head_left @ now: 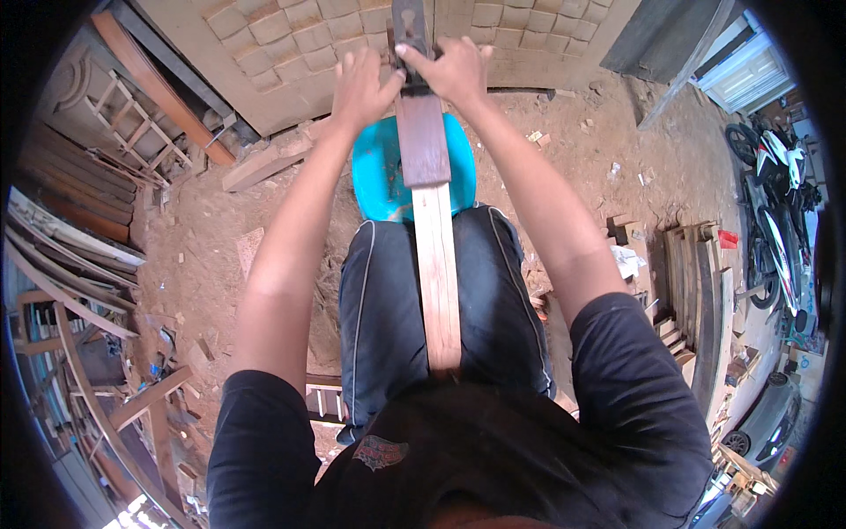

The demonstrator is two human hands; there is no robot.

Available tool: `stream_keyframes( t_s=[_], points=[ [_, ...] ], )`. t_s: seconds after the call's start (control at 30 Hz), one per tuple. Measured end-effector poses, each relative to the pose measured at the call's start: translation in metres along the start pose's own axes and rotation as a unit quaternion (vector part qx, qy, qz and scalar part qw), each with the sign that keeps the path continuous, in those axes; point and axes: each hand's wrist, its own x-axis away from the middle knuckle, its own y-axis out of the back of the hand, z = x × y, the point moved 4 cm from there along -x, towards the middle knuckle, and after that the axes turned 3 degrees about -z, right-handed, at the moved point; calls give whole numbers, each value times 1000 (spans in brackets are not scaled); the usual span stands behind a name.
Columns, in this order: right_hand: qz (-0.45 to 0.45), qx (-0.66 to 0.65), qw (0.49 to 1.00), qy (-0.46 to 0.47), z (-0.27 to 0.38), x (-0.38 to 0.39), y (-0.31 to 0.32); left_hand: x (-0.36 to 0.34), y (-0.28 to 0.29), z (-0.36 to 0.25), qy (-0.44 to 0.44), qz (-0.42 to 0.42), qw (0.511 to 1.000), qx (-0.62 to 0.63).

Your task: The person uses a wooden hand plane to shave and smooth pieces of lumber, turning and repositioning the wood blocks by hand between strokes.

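Both my arms reach far forward, and my two hands meet at a long, dark wooden hand plane (424, 145). My left hand (359, 88) is closed on its left side, thumb pressed in behind the middle part. From the other side my right hand (456, 70) grips it, its thumb lying over the top. The fingers of both hands are partly hidden. Under the plane runs a pale wooden beam (436, 273), lying lengthwise between my thighs, its near end close to my waist. Beneath plane and beam shows a turquoise plastic seat (374, 172).
A large wooden panel with raised blocks (295, 40) stands just ahead. Timber offcuts (264, 169) lie on the dirt floor. Stacked boards (696, 300) are at right, and more lumber (70, 238) leans at left. Motorcycles (780, 203) and a car (765, 419) stand far right.
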Motion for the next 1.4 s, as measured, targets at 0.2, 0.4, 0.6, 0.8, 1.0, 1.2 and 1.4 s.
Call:
stream_keyframes(
  t_s=[0.2,0.4,0.6,0.8,1.0,1.2,1.4],
  points=[
    [7,-14,1000,-10,19,57,32,50,29,-43,25,23,999,-33],
    [-32,-32,999,18,29,106,61,87,52,-83,21,16,1000,-2],
    [-17,-20,999,35,34,122,70,102,64,-97,39,37,999,-10],
    [-8,-27,999,37,38,132,78,114,68,-106,49,22,999,-2],
    [57,18,998,1,58,152,99,131,75,-110,49,37,998,3],
    [6,1,999,32,57,164,99,143,85,-124,67,66,996,-8],
    [53,13,998,28,67,189,102,173,96,-133,58,26,998,9]
  ],
)
